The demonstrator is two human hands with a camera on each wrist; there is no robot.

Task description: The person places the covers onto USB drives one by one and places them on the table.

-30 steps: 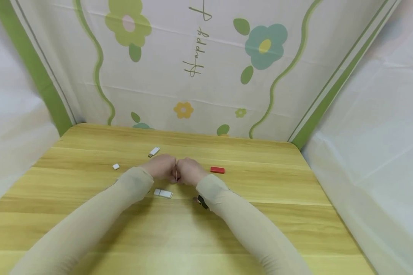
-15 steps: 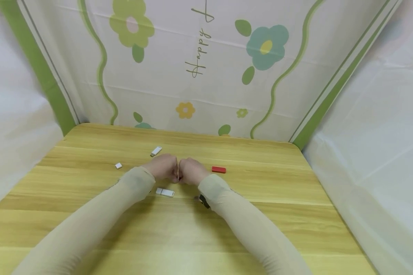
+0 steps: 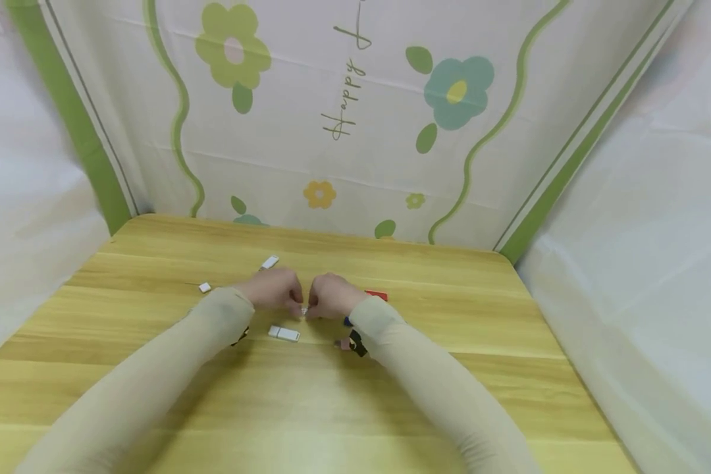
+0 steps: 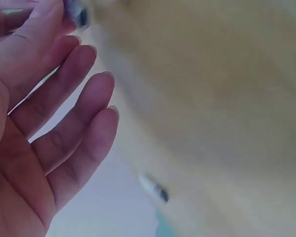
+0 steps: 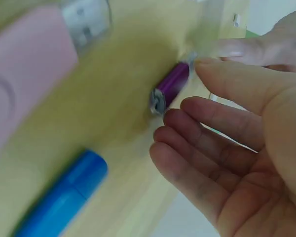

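Observation:
In the head view, my left hand (image 3: pixel 274 289) and right hand (image 3: pixel 332 296) meet fingertip to fingertip over the table, with a small pale glint between them. The right wrist view shows a purple USB stick (image 5: pixel 173 83) with silvery ends at the fingertips. My right thumb and index finger pinch its far end, and the left fingers are close beside it. In the left wrist view, the purple stick sits at my left thumb and index finger, partly cut off by the frame. My other fingers hang loosely curled on both hands.
Around the hands lie a white USB stick (image 3: pixel 284 334), another white one (image 3: pixel 269 263), a small white square piece (image 3: pixel 205 288) and a red stick (image 3: pixel 376 295). Near my right wrist are a pink USB stick (image 5: pixel 29 64) and a blue one (image 5: pixel 64 197). A flowered curtain (image 3: pixel 367 164) stands behind the table.
The hands, pressed close together before, are now slightly apart, and a small pale part shows between the fingertips. A bit of blue now shows by my right wrist; the red stick is partly covered.

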